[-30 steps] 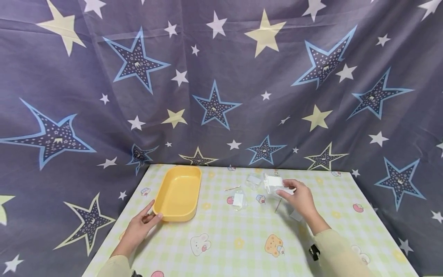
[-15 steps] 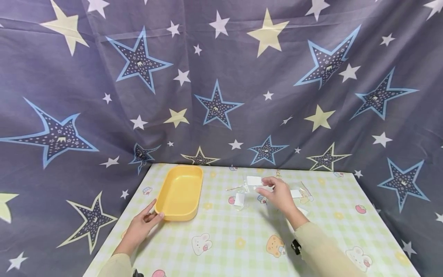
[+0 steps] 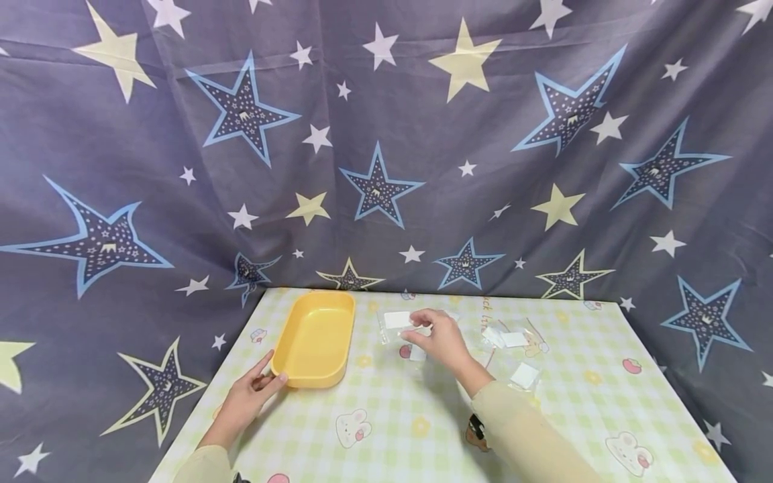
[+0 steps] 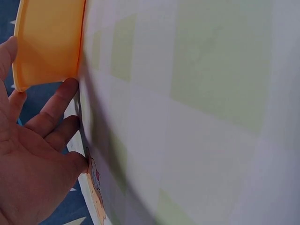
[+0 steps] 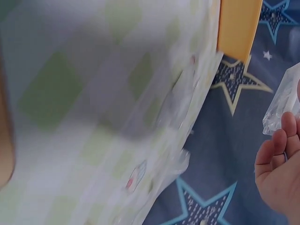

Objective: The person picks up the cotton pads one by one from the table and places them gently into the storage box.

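Observation:
At the left, my left hand holds the near-left corner of a yellow tray, with the thumb at its near rim. In the left wrist view, fingertips reach the tray's wall and base edge. My right hand pinches a small clear plastic bag with a flat white piece inside, above the table to the right of the tray. The held bag also shows at the right edge of the right wrist view. Another small bag lies below the right hand, partly hidden by it.
Several clear bags with white pieces lie to the right, among them one bag nearest the front. A thin stick lies nearby. The checked tablecloth covers the table; a star-patterned curtain hangs behind it.
My right hand has moved left toward the tray, carrying the pinched bag away from the bags on the right. The left hand and tray have stayed in place.

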The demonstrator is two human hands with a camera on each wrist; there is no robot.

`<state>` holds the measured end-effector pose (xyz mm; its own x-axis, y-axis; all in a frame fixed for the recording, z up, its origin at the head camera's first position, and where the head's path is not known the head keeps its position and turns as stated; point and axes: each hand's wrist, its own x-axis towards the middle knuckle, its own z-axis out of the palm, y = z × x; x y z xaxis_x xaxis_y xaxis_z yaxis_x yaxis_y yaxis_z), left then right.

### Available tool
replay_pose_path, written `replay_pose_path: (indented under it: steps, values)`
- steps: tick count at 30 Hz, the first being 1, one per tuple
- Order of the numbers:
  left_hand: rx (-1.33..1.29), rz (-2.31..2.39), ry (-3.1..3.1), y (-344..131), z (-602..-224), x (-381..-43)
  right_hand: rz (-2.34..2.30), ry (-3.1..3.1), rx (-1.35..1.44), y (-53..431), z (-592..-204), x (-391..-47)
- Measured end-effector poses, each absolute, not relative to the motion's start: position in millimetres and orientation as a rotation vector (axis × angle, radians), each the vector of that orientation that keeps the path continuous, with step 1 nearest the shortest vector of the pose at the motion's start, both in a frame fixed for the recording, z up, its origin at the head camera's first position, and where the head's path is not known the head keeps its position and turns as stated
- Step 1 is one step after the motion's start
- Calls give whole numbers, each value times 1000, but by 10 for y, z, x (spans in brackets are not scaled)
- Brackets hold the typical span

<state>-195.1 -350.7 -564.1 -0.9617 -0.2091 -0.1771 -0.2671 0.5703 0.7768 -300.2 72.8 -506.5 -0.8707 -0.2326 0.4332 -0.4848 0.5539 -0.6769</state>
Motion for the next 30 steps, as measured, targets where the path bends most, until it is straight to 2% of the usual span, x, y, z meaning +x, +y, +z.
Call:
replay_pose_path:
  steps: [14,30]
  values:
    - [-395,1357,2746,-3502,-5635,-1950,1155,-2573,732,132,-5132,-2927]
    - [-405,1354,2732,-3485,-5602,-1937,1195,-2616,747,-170,-5171,-2812]
